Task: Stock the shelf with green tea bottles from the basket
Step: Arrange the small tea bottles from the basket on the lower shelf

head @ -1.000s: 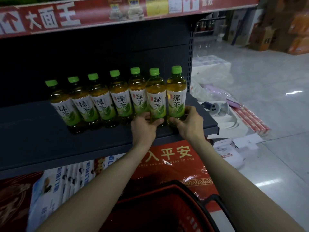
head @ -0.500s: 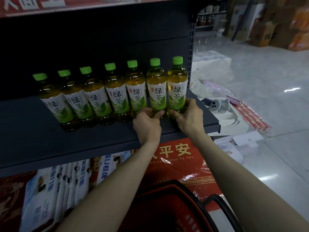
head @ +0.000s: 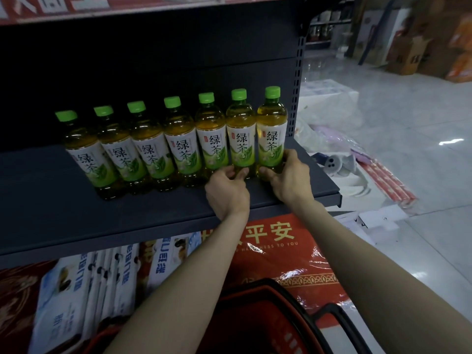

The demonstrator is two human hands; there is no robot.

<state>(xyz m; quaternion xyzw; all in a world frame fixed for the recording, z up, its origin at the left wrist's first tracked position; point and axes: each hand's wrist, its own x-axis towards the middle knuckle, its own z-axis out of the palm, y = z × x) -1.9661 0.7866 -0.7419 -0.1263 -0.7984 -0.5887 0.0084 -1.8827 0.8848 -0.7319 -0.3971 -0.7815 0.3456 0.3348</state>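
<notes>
The right grip (head: 288,180) curls around the foot of the end bottle (head: 271,139); the left grip (head: 227,190) pinches the foot of the neighbour bottle (head: 240,141). Both stand in a row of seven on the shelf (head: 153,213). This seems the straightening step; next both grips should release and reach down into the basket (head: 268,315), whose content I cannot see

bottles (head: 271,139): glossy clear plastic | shelf (head: 76,215): matt dark metal | floor (head: 408,129): glossy
</notes>
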